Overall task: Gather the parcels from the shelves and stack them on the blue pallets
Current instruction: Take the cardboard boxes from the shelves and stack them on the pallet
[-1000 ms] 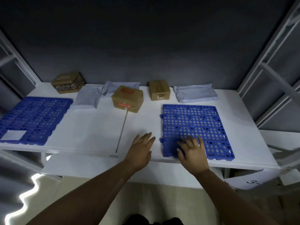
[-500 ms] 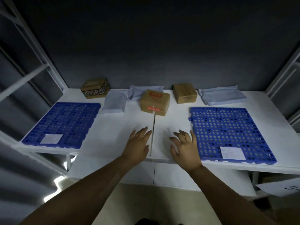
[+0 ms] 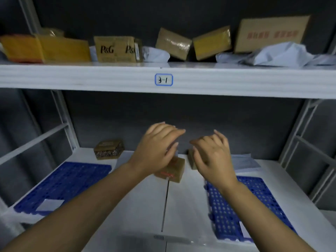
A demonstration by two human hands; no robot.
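- Head view: your left hand (image 3: 156,148) and right hand (image 3: 212,157) hover empty, fingers loosely curled, over the lower shelf (image 3: 185,206).
- The small brown parcel (image 3: 172,170) sits mid-shelf just under them, between the left pallet (image 3: 63,180) and the right pallet (image 3: 220,215).
- Take it by opposite sides, then set it flat at a pallet corner.
- More parcels wait on the upper shelf (image 3: 236,80).

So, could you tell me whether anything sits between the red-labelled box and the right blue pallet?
Nothing visible does: bare shelf separates the red-labelled box from the right blue pallet; the right hand is raised, touching neither.
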